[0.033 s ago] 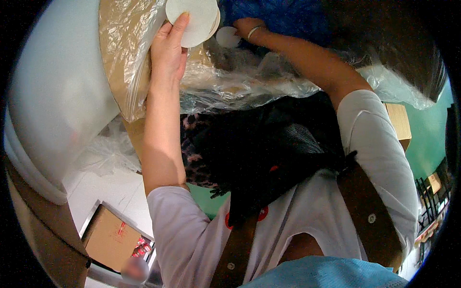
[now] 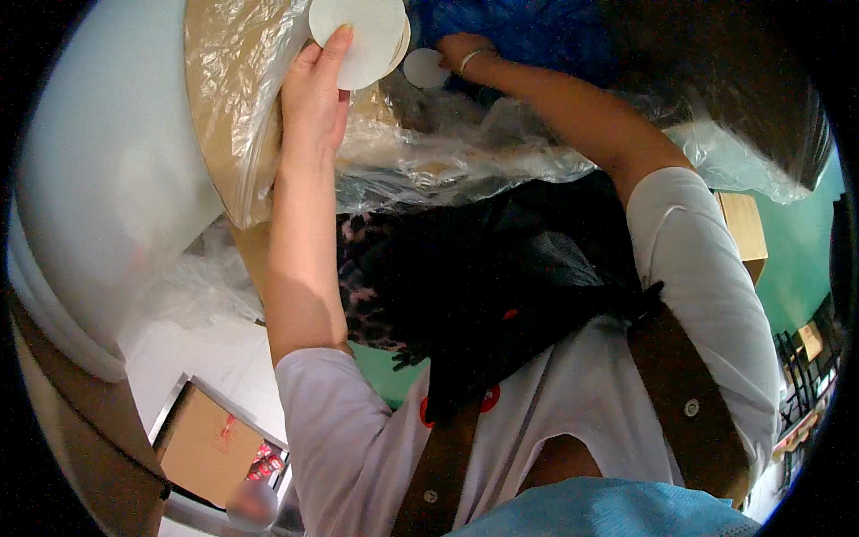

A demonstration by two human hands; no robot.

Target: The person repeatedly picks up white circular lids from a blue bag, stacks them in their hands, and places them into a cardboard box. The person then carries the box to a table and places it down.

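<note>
My left hand (image 2: 315, 89) is closed on a small stack of thin white round discs (image 2: 365, 45), thumb on top and the edges slightly fanned. To the right, deeper in, my right hand (image 2: 461, 55) pinches the edge of a single white disc (image 2: 425, 69). Its fingertips are partly lost in shadow. Beyond that hand lies a dark blue crinkled plastic bag (image 2: 528, 36). Clear plastic film (image 2: 429, 161) drapes over the near side of a cardboard box (image 2: 208, 98) beneath both forearms.
A large whitish translucent sheet or roll (image 2: 98, 179) bulges at the left. Low on the left is an open carton (image 2: 201, 447) with small red packets (image 2: 266, 461). Another cardboard box (image 2: 741, 225) stands behind my right arm on a green floor (image 2: 796, 259). A shelf rack (image 2: 796, 358) is at the far right.
</note>
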